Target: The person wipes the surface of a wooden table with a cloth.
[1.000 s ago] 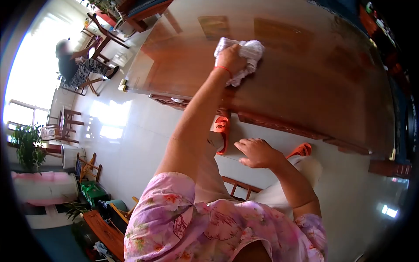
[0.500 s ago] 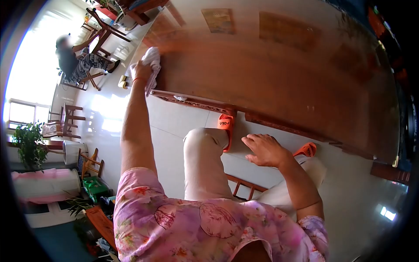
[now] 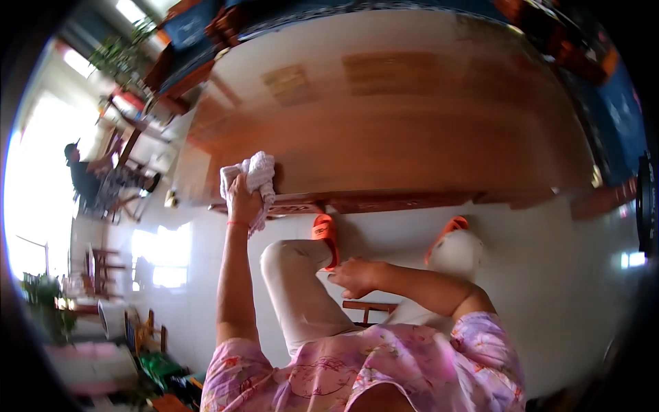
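Observation:
My left hand [image 3: 244, 200] is closed on a pale, textured cloth [image 3: 259, 173], pressing it against the polished brown wooden table [image 3: 384, 147] near its front left corner. Folds of the cloth bunch above the fingers and hang past the table's near edge. Bent in front of my lap, my right hand [image 3: 355, 277] hovers over my knees with loosely curled fingers, holding nothing and apart from the table.
Beneath the table's front edge are my orange slippers [image 3: 325, 239]. A wooden stool [image 3: 369, 310] shows between my legs. Off to the left, a person [image 3: 93, 180] sits by the bright window. Blue-cushioned wooden seats [image 3: 189, 34] stand beyond the table.
The view has turned and shifted. My left hand, with the cloth, has moved right along the near edge, away from the left corner. My right hand has drawn in toward my lap, its fingers more curled.

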### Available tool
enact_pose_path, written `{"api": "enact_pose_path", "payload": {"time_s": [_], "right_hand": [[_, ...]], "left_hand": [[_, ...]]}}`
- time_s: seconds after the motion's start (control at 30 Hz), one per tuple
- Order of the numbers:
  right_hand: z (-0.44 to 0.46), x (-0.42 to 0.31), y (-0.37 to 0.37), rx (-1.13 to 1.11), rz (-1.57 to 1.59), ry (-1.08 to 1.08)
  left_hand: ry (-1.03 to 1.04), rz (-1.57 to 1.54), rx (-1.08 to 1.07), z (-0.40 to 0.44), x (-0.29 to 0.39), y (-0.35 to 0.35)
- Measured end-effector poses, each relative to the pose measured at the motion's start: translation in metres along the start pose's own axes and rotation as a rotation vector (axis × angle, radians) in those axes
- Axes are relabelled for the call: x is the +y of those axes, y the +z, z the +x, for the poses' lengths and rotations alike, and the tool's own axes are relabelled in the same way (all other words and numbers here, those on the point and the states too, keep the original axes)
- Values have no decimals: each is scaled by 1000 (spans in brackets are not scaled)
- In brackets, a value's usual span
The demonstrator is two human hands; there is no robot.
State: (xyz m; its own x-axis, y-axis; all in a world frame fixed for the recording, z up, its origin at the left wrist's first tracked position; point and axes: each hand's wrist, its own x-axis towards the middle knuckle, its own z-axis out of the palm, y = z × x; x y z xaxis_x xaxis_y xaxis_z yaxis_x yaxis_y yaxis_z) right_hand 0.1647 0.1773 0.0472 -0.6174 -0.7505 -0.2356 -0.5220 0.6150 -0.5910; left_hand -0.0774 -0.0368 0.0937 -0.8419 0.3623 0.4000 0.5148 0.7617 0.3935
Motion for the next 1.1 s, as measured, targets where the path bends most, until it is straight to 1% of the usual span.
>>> {"api": "enact_pose_path", "payload": {"time_s": [0.03, 0.07, 0.13, 0.2, 0.23, 0.27, 0.37, 0.5, 0.53, 0.67, 0.73, 0.77, 0.87, 0.9, 1.0, 1.03, 1.1], "right_hand": [[0, 1, 7, 60, -3, -64], [2, 1, 13, 14, 0, -40], [-4, -4, 14, 35, -21, -15], [-5, 5, 18, 97, -63, -25], [-11, 6, 21, 138, -70, -13], [-15, 7, 23, 150, -73, -1], [-20, 13, 21, 179, -79, 38], [-31, 13, 20, 204, -73, 70], [-37, 11, 15, 215, -58, 84], [-65, 18, 12, 262, 47, 156], [-86, 19, 11, 282, 121, 203], [-97, 16, 9, 253, 163, 242], [-102, 9, 9, 326, 60, 191], [-98, 8, 13, 375, 97, 139], [-91, 3, 19, 233, 86, 142], [-85, -1, 20, 124, 28, 187], [-83, -4, 18, 139, 30, 145]], "left_hand": [[43, -1, -19, 0, 22, 8], [87, 1, -33, 1, 42, 15], [161, -29, -80, 2, 76, 30], [233, -65, -127, 2, 109, 43], [287, -87, -198, 4, 143, 49], [320, -96, -207, 1, 160, 55], [378, -126, -269, -4, 189, 75], [557, -124, -245, -13, 232, 97], [576, -123, -288, -13, 243, 99], [698, -130, -295, -11, 258, 113], [724, -167, -347, -5, 258, 115], [737, -193, -368, -3, 256, 115], [751, -256, -443, 0, 266, 110], [755, -279, -473, 0, 272, 109], [850, -271, -479, 1, 298, 119], [896, -288, -481, 0, 307, 122], [934, -287, -508, 1, 334, 131]]}}
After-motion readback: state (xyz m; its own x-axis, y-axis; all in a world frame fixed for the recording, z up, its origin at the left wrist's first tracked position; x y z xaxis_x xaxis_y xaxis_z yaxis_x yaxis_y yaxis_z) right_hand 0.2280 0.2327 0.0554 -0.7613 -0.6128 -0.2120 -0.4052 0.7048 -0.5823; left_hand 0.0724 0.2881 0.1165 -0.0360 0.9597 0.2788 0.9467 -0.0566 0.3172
